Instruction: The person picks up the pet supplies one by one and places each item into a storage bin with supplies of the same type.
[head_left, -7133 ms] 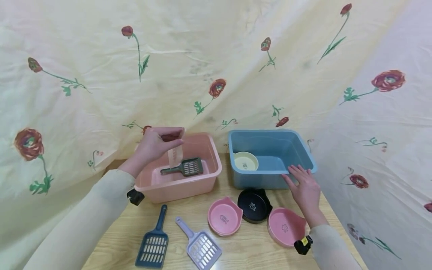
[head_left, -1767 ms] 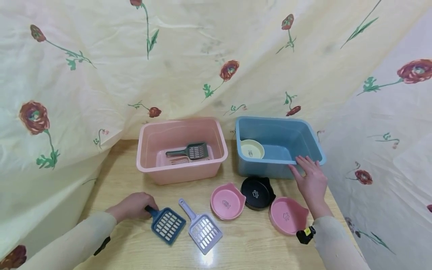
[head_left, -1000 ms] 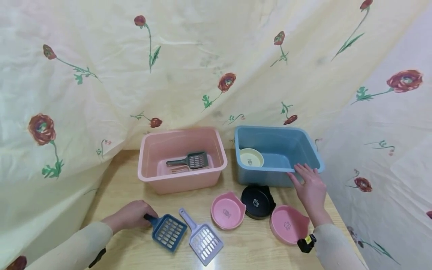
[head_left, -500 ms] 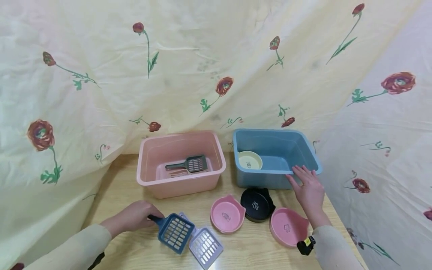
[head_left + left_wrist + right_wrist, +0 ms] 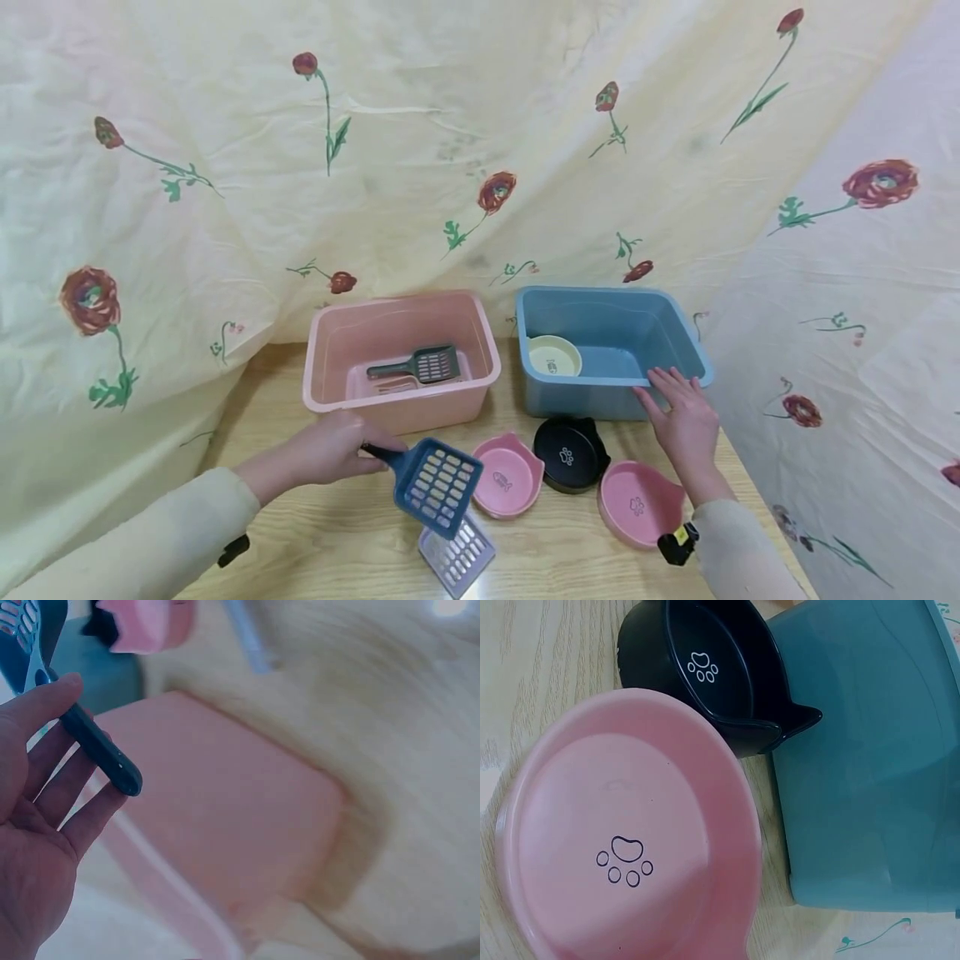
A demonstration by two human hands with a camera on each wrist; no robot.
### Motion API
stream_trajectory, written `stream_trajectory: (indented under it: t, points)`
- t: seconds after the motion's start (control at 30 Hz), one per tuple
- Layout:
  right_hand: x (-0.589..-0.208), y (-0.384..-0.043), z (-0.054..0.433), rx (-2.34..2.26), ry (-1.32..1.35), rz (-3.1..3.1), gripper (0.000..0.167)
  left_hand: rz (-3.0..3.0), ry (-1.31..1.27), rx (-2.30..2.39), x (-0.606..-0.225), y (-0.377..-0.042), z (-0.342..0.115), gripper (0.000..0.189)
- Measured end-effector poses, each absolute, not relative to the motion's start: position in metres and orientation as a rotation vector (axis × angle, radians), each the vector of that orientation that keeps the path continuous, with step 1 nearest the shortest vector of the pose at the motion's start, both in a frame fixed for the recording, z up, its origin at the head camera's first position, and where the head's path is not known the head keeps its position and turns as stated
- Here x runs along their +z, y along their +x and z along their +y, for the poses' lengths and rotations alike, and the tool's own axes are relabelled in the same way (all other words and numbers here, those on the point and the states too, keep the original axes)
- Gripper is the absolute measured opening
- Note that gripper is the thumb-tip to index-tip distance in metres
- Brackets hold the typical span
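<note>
My left hand (image 5: 337, 450) holds a dark blue slotted litter scoop (image 5: 408, 472) by its handle, raised above the table. In the left wrist view, thumb and fingertips pinch the handle (image 5: 105, 754). Beneath the scoop lies a lilac litter scoop (image 5: 459, 567), its handle mostly hidden. Behind the left hand stands a pink litter box (image 5: 405, 410), with a dark green scoop (image 5: 435, 364) inside, over a paler scoop mostly hidden by it. My right hand (image 5: 686, 425) rests on the front rim of a blue litter box (image 5: 585, 398), fingers over the edge.
A cream bowl (image 5: 555, 356) sits in the blue box's left end. On the table (image 5: 322, 550) in front are a pink fish-print bowl (image 5: 506, 479), a black paw-print bowl (image 5: 570, 456) and a pink paw-print bowl (image 5: 637, 506). A flowered cloth (image 5: 405, 167) hangs behind.
Earlier, my left hand lowered a pale scoop into the pink box, then took the dark blue scoop's handle. It has since lifted that scoop and moved it right, over the lilac one. The right hand stays.
</note>
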State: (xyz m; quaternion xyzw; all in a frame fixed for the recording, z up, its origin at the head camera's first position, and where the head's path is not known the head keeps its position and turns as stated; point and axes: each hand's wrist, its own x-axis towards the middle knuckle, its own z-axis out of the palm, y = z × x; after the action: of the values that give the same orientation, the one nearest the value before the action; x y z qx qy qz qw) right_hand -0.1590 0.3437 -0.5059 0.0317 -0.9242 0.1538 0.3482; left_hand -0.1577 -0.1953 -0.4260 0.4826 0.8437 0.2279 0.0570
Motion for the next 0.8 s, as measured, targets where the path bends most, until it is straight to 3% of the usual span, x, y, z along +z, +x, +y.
stream_trajectory:
  t: [0.3,0.5,0.8]
  points:
    - [-0.502,-0.161,0.341,0.402,0.111,-2.369,0.049,2.61,1.252,1.059,-0.387,-0.173,-0.175,0.033]
    - [-0.504,-0.162,0.342,0.398,0.089,-2.382,0.049,2.429,0.95,1.496,-0.378,-0.19,-0.162,0.035]
    - [-0.506,-0.161,0.343,0.408,0.097,-2.363,0.048,2.365,0.536,1.775,-0.372,-0.226,-0.162,0.044]
